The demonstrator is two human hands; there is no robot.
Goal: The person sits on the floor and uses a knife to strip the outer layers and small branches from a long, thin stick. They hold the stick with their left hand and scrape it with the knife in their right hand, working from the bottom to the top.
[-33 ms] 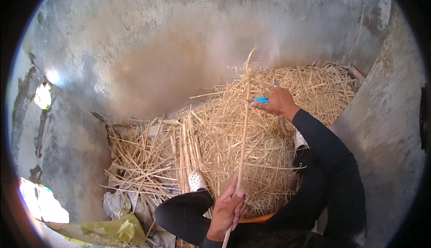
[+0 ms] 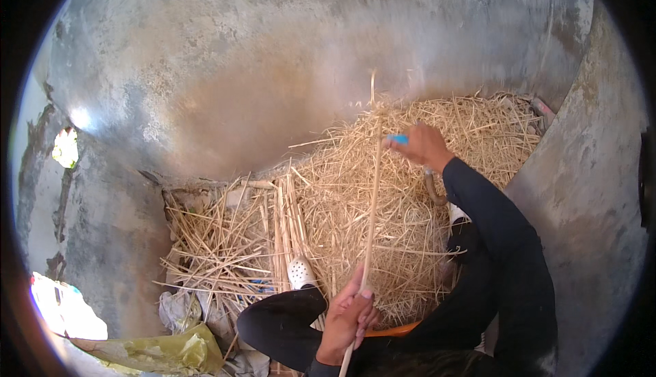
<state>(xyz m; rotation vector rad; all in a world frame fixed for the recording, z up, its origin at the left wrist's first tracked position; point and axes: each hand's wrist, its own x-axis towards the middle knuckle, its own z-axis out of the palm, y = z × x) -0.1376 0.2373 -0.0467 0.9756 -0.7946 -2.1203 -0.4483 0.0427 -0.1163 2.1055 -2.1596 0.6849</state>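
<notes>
My left hand (image 2: 347,319) is closed around the lower part of a long pale stick (image 2: 372,216), which looks like a bamboo or cane strip. The stick rises away from me, slightly tilted. Near its far end, my right hand (image 2: 426,146) is closed on a small tool with a blue handle (image 2: 398,139); its working end meets or nearly meets the stick, too blurred to tell. A thin curl stands up at the stick's tip. Below my right wrist lies a curved brown handle-like piece (image 2: 432,189), partly hidden by shavings.
A big heap of pale shavings (image 2: 478,131) lies against the concrete wall (image 2: 260,70). To the left are a pile of loose sticks (image 2: 215,240) and several upright sticks (image 2: 285,220) beside my white clog (image 2: 300,272). Yellowish sheeting (image 2: 164,353) lies lower left.
My right hand has shifted slightly up with the blue-handled tool, which now looks more blurred. The curl at the stick's tip has straightened. My left hand stays put.
</notes>
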